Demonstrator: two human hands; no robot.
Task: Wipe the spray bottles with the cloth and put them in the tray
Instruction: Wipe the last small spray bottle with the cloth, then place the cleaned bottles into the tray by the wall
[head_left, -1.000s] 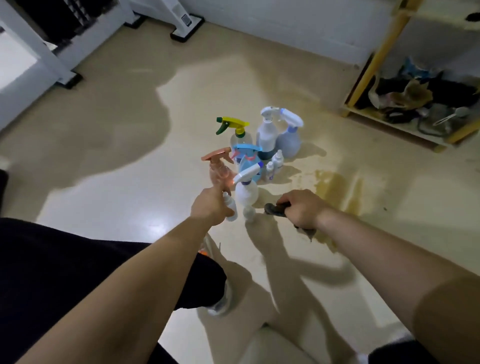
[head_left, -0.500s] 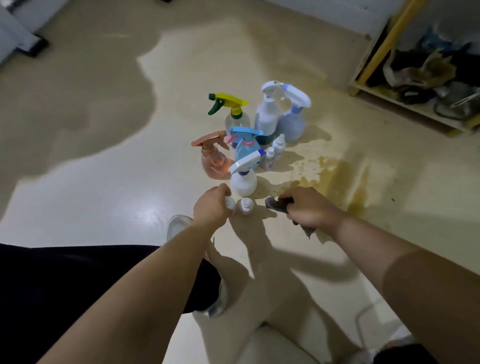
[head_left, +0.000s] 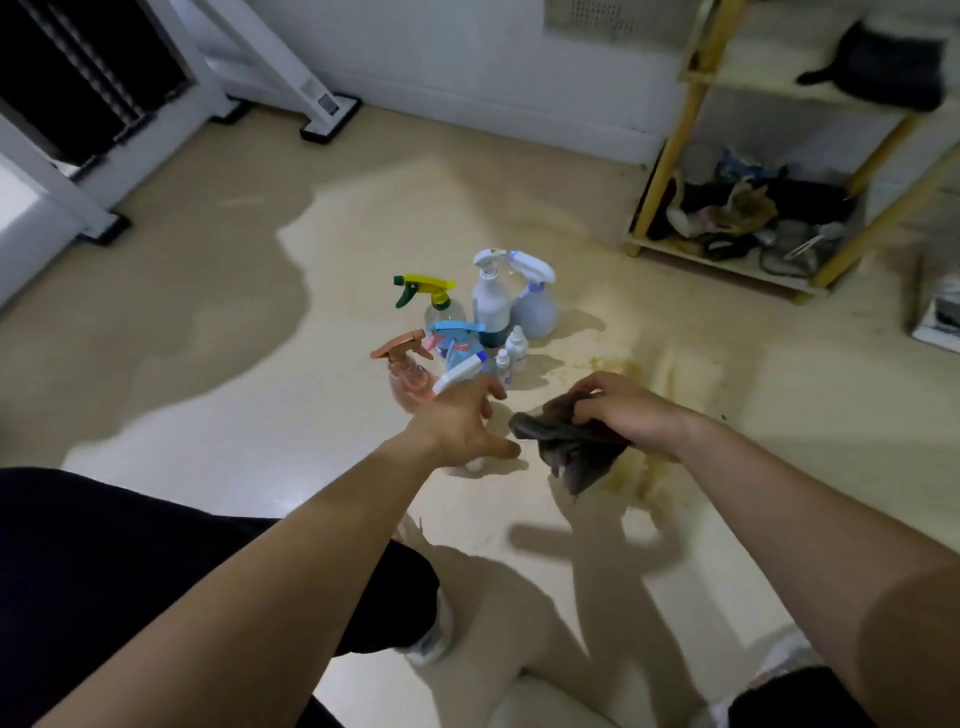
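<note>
Several spray bottles stand grouped on the floor: a pink one (head_left: 408, 376), a blue one (head_left: 457, 343), a clear one with a yellow trigger (head_left: 435, 301), a white one (head_left: 491, 306) and a lavender one (head_left: 535, 309). Two small white bottles (head_left: 514, 348) stand beside them. My left hand (head_left: 460, 423) hovers with its fingers spread just in front of a white trigger head (head_left: 457, 371), hiding that bottle's body. A small white bottle (head_left: 474, 464) shows on the floor under the hand. My right hand (head_left: 626, 410) grips a dark cloth (head_left: 569, 447) that hangs down.
A yellow-framed shelf (head_left: 670, 156) full of clutter stands at the back right. White furniture legs (head_left: 324, 111) stand at the back left. Yellowish stains (head_left: 670, 374) mark the floor by the cloth. A pale rounded object (head_left: 545, 706) lies at the bottom edge, between my legs.
My left hand has opened and moved off the small white bottle toward the white trigger bottle. My right hand has lifted, so the cloth hangs free. The view has tilted up.
</note>
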